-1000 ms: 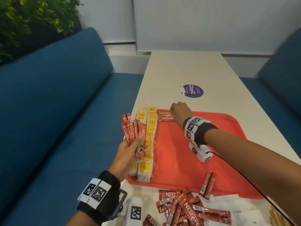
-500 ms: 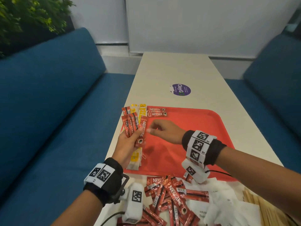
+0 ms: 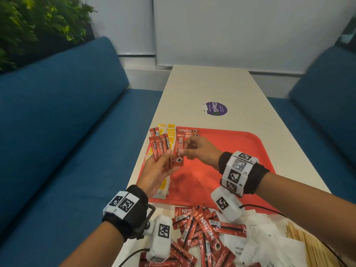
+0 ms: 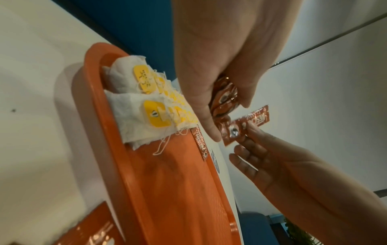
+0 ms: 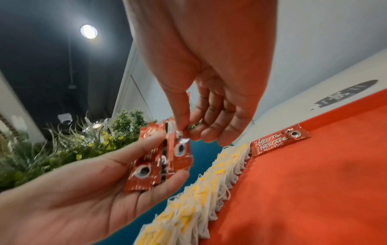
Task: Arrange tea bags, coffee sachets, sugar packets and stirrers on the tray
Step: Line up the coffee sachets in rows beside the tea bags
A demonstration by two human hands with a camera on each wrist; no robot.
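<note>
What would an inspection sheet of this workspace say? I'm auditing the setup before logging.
Surface: long cream table, purple round sticker.
Job's things: red plastic tray; white tea bags with yellow tags in rows along its left edge; red coffee sachets at its far edge.
Clutter: loose red sachets, white sugar packets, wooden stirrers on the near table.
Grippers: left hand holds a sachet fan; right hand pinches one.
Cables: black wrist cable.
Surroundings: blue sofas, green plant.

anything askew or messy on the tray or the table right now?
On the red tray nothing stands out: tea bags run in a tidy row, coffee sachets lie square. The mess is off the tray: loose coffee sachets heaped crisscross on the table's near end.
</note>
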